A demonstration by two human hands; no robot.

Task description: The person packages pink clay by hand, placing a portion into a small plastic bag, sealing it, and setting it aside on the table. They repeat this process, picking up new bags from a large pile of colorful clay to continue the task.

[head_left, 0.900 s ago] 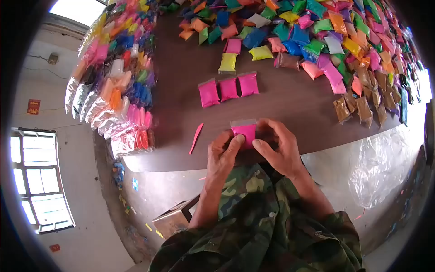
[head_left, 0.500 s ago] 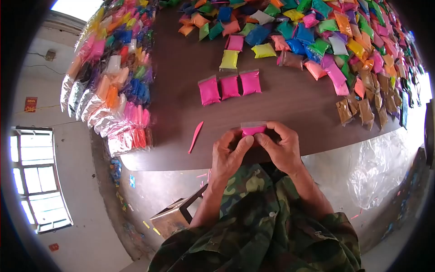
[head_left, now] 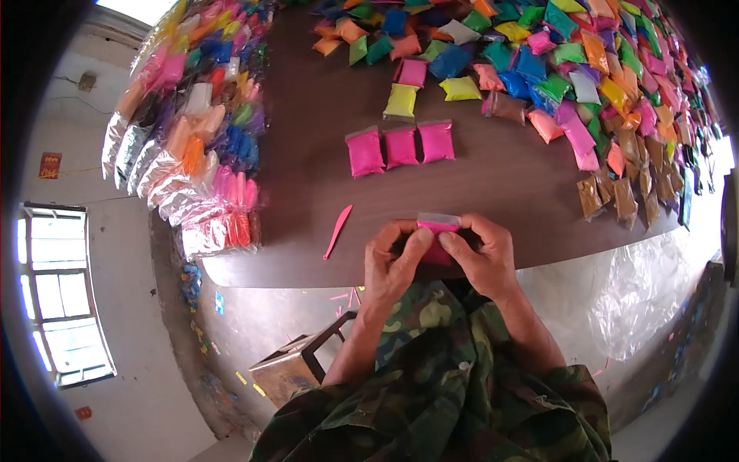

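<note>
Pink packet (head_left: 439, 226) between my two hands, as the head view shows: I have it pinched on both sides near the upper end, my left hand (head_left: 391, 262) closed on its left side and my right hand (head_left: 490, 260) closed on its right, thumbs on the face towards me and fingers curled round behind. Neither hand is clearly nearer, since it sits in the middle of my grip, close to the near edge of the table (head_left: 300, 185). Its clear top strip (head_left: 439, 218) lies crosswise, pointing away from me, and the body runs back towards me below the strip, so I judge the long axis to go from me outwards, though my thumbs hide much of it and I cannot tell how far it tilts. Straight beyond the strip and off to the left lies a side-by-side row of pink packets (head_left: 401, 148), apart from my fingertips; the right one is almost in line with what I hold. A pink plastic knife (head_left: 337, 233) lies slantwise to the left, nearer my left hand and touching neither
</note>
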